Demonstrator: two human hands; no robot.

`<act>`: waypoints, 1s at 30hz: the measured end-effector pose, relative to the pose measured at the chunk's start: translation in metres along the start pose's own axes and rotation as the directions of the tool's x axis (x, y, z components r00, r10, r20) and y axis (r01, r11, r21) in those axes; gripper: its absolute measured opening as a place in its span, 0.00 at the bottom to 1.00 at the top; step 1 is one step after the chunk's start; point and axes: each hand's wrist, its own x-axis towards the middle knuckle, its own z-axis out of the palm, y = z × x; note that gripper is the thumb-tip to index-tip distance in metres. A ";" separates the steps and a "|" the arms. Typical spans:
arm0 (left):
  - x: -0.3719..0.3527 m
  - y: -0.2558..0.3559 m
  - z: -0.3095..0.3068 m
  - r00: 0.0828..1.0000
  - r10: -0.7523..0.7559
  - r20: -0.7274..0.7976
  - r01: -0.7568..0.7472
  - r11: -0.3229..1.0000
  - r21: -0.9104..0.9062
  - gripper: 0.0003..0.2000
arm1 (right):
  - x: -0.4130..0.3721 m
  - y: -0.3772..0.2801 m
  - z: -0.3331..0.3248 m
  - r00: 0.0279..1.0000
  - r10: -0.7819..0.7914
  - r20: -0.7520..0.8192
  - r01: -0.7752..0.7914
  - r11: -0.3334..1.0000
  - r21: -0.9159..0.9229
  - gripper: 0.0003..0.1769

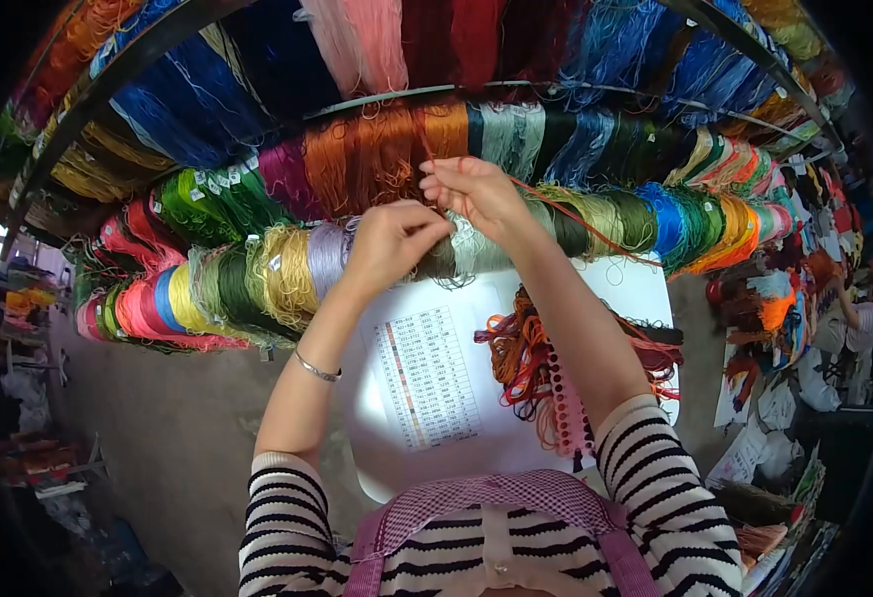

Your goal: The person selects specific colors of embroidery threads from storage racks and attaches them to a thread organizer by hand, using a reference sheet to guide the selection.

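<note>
My right hand (478, 199) pinches a strand of red thread (568, 209) in front of the hanging skeins. The strand runs up from the fingers and also trails away to the right over the lower row. Just below and to the left, my left hand (391, 246) has its thumb and fingertips pressed together; what they hold, if anything, is hidden. Behind both hands hang rust-orange skeins (355, 159). Beside the left hand are a lilac skein (329, 257) and a pale grey-green skein (476, 251).
A white board (511, 458) below my hands bears a printed chart (421, 378) and a bundle of red and orange threads (516, 363). Metal rails (387, 98) carry thread in many colours. Another person (859, 323) is at the far right.
</note>
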 end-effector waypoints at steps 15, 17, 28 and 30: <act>0.081 -0.043 0.022 0.878 -0.071 -0.474 0.296 0.858 0.420 0.11 | -0.006 0.016 -0.006 0.975 -0.212 -0.058 0.211 0.977 -0.037 0.09; 0.077 -0.042 0.022 0.881 -0.096 -0.463 0.296 0.876 0.381 0.11 | -0.006 0.016 -0.006 0.970 -0.240 -0.044 0.237 0.969 -0.070 0.09; 0.053 -0.055 -0.005 0.927 -0.375 -0.022 0.297 0.767 -0.568 0.03 | -0.008 0.010 0.002 0.973 -0.212 -0.089 0.196 0.967 -0.165 0.11; 0.047 -0.051 -0.005 0.934 -0.357 0.014 0.293 0.743 -0.602 0.03 | -0.006 0.010 0.002 0.976 -0.200 -0.091 0.184 0.970 -0.155 0.10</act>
